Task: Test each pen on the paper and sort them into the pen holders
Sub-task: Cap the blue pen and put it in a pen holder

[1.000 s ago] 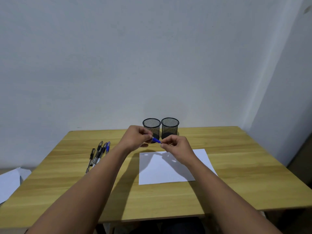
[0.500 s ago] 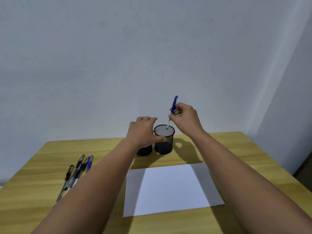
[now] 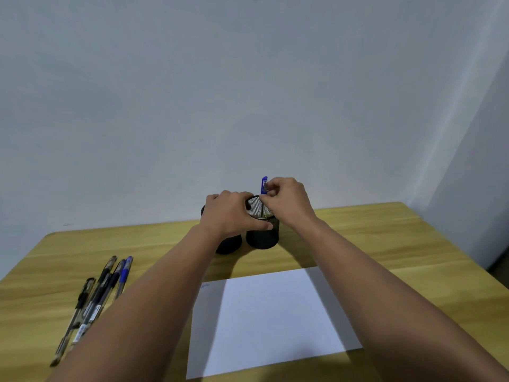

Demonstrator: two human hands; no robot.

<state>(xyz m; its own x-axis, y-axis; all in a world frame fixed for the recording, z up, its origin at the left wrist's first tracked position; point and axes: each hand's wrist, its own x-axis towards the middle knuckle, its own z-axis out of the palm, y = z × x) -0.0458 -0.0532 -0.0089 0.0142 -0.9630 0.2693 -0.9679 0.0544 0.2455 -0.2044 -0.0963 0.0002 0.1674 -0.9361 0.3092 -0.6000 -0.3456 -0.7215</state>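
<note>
Two black mesh pen holders stand side by side at the back of the wooden table. My right hand point(image 3: 286, 199) pinches a blue-capped pen point(image 3: 264, 186) upright, its lower half down inside the right pen holder point(image 3: 263, 232). My left hand point(image 3: 230, 215) wraps around that holder's rim and near side, and it hides most of the left pen holder point(image 3: 228, 244). A white sheet of paper point(image 3: 271, 318) lies in front of the holders, with a faint scribble near its far left corner. Several pens point(image 3: 93, 301) lie in a bundle at the left of the table.
The wooden table point(image 3: 385, 244) ends at a plain wall behind the holders. Its right edge runs near a second wall at the far right. My forearms cross over the paper's left and right sides.
My right hand has come down, and the blue pen has sunk deeper into the right holder. My left hand has closed around that holder. The camera has moved closer to the table.
</note>
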